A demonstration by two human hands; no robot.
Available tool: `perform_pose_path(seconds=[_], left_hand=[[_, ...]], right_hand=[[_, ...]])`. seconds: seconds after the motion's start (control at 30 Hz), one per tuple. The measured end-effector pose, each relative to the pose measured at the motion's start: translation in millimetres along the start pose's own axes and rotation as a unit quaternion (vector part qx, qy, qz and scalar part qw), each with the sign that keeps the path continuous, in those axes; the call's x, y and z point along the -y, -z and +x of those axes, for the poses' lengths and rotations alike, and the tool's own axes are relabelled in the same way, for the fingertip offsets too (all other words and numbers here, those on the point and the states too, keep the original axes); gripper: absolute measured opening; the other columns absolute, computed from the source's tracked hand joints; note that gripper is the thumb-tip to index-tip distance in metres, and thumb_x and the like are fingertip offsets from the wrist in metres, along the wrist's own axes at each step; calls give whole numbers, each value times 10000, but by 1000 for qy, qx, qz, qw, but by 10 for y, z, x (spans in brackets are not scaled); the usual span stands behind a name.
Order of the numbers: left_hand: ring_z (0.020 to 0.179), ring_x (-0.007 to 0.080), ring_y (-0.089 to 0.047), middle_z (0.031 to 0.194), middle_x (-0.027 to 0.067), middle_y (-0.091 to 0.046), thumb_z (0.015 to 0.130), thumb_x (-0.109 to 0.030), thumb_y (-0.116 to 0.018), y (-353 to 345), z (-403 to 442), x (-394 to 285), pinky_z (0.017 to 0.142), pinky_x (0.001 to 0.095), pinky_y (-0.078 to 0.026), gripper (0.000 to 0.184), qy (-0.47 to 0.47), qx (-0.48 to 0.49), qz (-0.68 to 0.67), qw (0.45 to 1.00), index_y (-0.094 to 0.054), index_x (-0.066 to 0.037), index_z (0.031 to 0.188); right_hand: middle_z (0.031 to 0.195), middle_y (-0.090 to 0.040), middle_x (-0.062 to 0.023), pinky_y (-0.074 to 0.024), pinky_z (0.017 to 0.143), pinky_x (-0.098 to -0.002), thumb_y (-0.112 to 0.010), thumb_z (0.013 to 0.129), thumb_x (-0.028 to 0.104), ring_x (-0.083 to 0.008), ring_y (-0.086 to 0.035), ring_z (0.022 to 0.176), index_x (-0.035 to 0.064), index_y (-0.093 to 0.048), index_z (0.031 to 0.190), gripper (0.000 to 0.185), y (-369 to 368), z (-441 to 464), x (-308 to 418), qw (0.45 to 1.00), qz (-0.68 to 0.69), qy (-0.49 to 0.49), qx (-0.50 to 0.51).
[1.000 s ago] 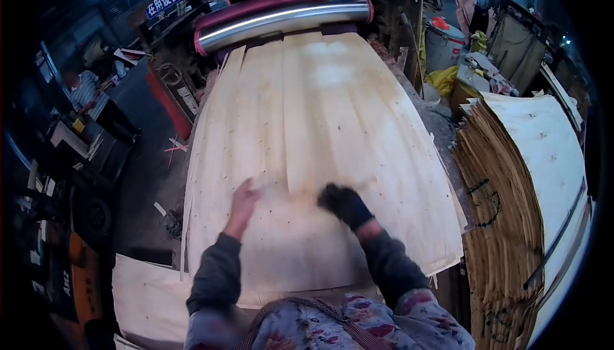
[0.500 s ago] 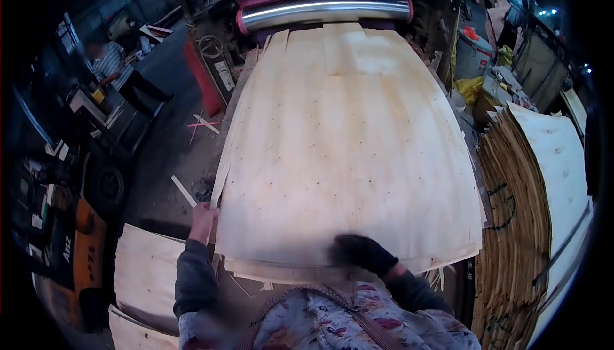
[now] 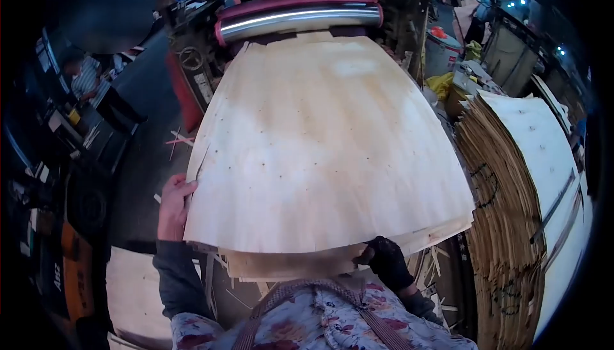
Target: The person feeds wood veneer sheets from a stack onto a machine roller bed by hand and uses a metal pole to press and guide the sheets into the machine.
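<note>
A broad pale wood veneer sheet (image 3: 332, 151) lies on a stack and reaches up to a shiny metal roller (image 3: 300, 22). At the sheet's left edge, my bare left hand (image 3: 174, 206) is closed on the edge, thumb on top. My right hand (image 3: 387, 262), in a dark glove, is at the near edge, right of the middle, its fingers closed around the sheet's rim. Its fingertips are partly hidden. Below the near edge the lower layers of the stack (image 3: 288, 265) stick out.
A tall stack of veneer (image 3: 499, 222) stands on the right. Another pale sheet (image 3: 137, 292) lies at the lower left. A person (image 3: 96, 87) in a striped top stands at the far left. An orange machine (image 3: 77, 273) is at the left, and a bin (image 3: 441, 52) at the back right.
My left hand has moved from over the sheets to the left edge and gripped it. My right hand has come back to the near edge. The top sheet's near edge now sits higher than the layers below.
</note>
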State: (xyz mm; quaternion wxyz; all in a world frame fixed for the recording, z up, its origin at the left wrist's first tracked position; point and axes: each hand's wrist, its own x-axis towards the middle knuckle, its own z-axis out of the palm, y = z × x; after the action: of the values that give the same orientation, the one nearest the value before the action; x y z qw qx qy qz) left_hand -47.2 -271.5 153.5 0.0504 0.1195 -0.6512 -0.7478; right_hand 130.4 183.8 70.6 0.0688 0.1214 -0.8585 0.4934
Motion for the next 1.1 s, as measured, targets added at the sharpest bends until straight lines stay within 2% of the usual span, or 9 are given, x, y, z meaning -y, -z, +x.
perform_pose_path(seconds=[0.2, 0.27, 0.3, 0.37, 0.47, 0.57, 0.67, 0.73, 1.1], left_hand=[[837, 175, -593, 999, 108, -601, 833, -138, -655, 214, 662, 949, 742, 308, -502, 418, 58, 54, 93, 993, -509, 71, 1164], [842, 159, -590, 986, 82, -613, 861, -228, -636, 213, 757, 1340, 743, 286, -490, 450, 87, 18, 164, 982, -516, 37, 1204], [842, 159, -590, 986, 82, -613, 861, -228, -636, 158, 675, 1396, 743, 286, -490, 450, 82, 18, 168, 982, -516, 37, 1204], [851, 161, -582, 954, 72, -615, 883, -280, -607, -15, 462, 1503, 752, 280, -481, 510, -6, -82, 177, 981, -480, 20, 1275], [863, 190, -566, 932, 152, -608, 913, -211, -539, -312, -50, 1555, 763, 297, -460, 326, -122, -132, 342, 922, -524, 51, 1107], [1026, 238, -551, 1157, 227, -552, 891, -133, -562, -313, -222, 2030, 850, 319, -448, 536, -159, -133, 416, 885, -362, 81, 1340], [1212, 277, -440, 1331, 259, -413, 873, -93, -574, -302, -218, 2341, 975, 337, -380, 637, -169, -165, 358, 903, -248, 90, 1388], [1328, 324, -300, 1430, 269, -274, 856, -73, -588, -523, -379, 2021, 1067, 352, -290, 731, -100, -144, 229, 958, -144, 87, 1414], [1354, 396, -239, 1466, 255, -213, 849, -262, -618, -410, -526, 2336, 1087, 509, -209, 704, -96, -113, 516, 844, -281, 28, 1395]], right_hand=[[773, -629, -64, -485, 637, -344, -589, 847, 86, -247, -617, 710, 50, -577, 895, 62, 12, 464, -829, 997, -71, -4, -13], [675, -552, -135, -549, 767, -399, -575, 879, 185, -268, -615, 686, 35, -513, 733, 218, -51, 819, -970, 772, 585, -229, -95], [690, -569, -135, -557, 775, -414, -567, 896, 176, -294, -631, 711, 7, -532, 797, 199, -49, 956, -1097, 728, 640, -227, -94], [709, -577, -137, -560, 761, -428, -551, 910, 192, -302, -634, 721, -4, -534, 848, 207, -170, 1066, -1505, 864, 467, -167, -92], [711, -593, -149, -569, 718, -450, -545, 921, 197, -315, -638, 710, -31, -544, 962, 232, -88, 1102, -1296, 758, 580, -277, -111], [742, -622, -130, -568, 705, -399, -592, 895, 170, -268, -645, 749, -28, -568, 1006, 228, -198, 1016, -1614, 958, 250, -126, -62], [718, -588, -134, -574, 720, -446, -545, 928, 180, -289, -638, 761, -33, -581, 912, 217, -290, 1039, -1694, 940, 298, -133, -96], [719, -595, -140, -574, 716, -427, -557, 921, 183, -283, -642, 743, -44, -577, 834, 244, -154, 1079, -1425, 745, 594, -280, -121], [665, -584, -106, -580, 669, -424, -620, 886, 226, -256, -630, 625, 29, -553, 712, 272, -163, 1855, -1393, 730, 608, -262, -169]])
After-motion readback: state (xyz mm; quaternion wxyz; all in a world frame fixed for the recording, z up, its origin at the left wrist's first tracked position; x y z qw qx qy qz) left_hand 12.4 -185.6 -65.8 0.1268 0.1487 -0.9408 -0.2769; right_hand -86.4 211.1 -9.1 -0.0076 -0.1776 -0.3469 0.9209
